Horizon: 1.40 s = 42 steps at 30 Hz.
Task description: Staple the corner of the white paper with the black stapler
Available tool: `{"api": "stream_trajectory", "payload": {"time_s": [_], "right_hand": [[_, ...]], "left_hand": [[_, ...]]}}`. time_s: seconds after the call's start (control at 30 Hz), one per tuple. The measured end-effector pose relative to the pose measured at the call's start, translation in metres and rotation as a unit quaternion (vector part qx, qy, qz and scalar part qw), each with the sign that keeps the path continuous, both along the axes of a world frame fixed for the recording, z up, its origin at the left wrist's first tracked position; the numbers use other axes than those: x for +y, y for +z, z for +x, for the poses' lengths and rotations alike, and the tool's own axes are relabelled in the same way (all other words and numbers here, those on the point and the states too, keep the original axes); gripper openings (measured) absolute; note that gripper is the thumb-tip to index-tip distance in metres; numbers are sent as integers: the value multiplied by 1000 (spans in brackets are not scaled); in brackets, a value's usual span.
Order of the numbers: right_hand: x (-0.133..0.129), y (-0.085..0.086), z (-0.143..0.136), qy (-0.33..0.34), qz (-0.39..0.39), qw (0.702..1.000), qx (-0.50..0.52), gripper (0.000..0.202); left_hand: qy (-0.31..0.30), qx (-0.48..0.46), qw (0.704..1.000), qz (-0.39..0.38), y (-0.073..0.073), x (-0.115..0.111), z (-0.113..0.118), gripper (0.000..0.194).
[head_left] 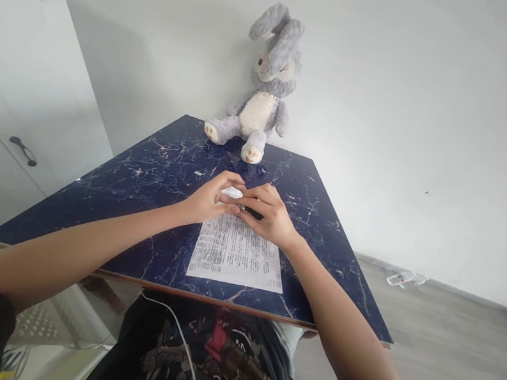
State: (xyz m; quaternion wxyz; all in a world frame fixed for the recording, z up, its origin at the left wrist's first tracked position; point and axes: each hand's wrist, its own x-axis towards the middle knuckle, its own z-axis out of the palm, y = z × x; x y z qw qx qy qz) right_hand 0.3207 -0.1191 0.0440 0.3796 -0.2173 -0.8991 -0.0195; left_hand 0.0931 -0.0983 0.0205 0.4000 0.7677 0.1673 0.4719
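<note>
A printed sheet of paper (240,256) lies on the dark blue marbled table (136,196) near its front edge. Above the upper part of the sheet, my left hand (213,199) and my right hand (268,215) meet at the fingertips. A small dark object (253,213) shows under the curled fingers of my right hand; it is too covered to name. My left hand's thumb and fingers are bent round toward the same spot, with the paper seen between them. Whether its fingertips hold part of the object is hidden.
A grey plush rabbit (261,100) sits at the table's back edge against the wall. Beyond the hands lies a small pale piece (198,174). A white cabinet (22,60) stands at the left, a white cable (181,333) hangs over my lap, and plastic wrapping (406,279) lies on the floor.
</note>
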Motion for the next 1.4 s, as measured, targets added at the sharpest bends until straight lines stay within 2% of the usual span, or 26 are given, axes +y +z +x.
{"api": "stream_trajectory", "payload": {"time_s": [0.07,0.1,0.17,0.23,0.3,0.37,0.47,0.57,0.63,0.73,0.87,0.97,1.1,1.23,1.33,1.4], "right_hand": [[8,1,8,-35,-13,998,47,19],[15,0,16,-62,-26,995,72,20],[32,-5,37,-137,-57,983,112,22],[52,-14,66,-228,-85,961,130,21],[71,-25,95,-304,-115,935,138,19],[86,-35,120,-361,-127,910,161,21],[98,-49,140,-411,-114,891,158,23],[104,-62,141,-440,-141,885,57,18],[106,-70,137,-449,-172,877,-2,15],[108,-73,135,-445,-183,876,-18,15],[103,-60,131,-440,-121,888,59,18],[88,-44,115,-367,-101,917,118,22],[58,-22,74,-199,-117,966,115,27],[35,-11,40,-66,-159,983,55,27],[31,-13,29,-40,-196,979,-31,44],[31,-17,26,-48,-213,973,-73,42]], "left_hand": [[116,19,992,52,3,12,-13,33],[199,37,976,80,4,21,-22,25],[332,145,922,134,0,42,-42,22],[394,287,863,136,-9,62,-60,33],[399,401,819,90,-19,77,-72,41],[383,464,796,64,-25,85,-75,45],[385,492,777,72,-27,86,-74,40],[402,500,762,84,-24,84,-74,28],[400,489,769,94,-23,83,-74,21],[372,432,812,122,-19,79,-68,17],[259,319,897,161,-11,61,-47,17],[189,279,923,184,-7,45,-32,20],[135,251,943,174,-7,35,-23,19],[120,259,942,174,-13,35,-21,18],[125,284,930,194,-19,39,-19,20],[128,303,920,214,-21,42,-17,21]]}}
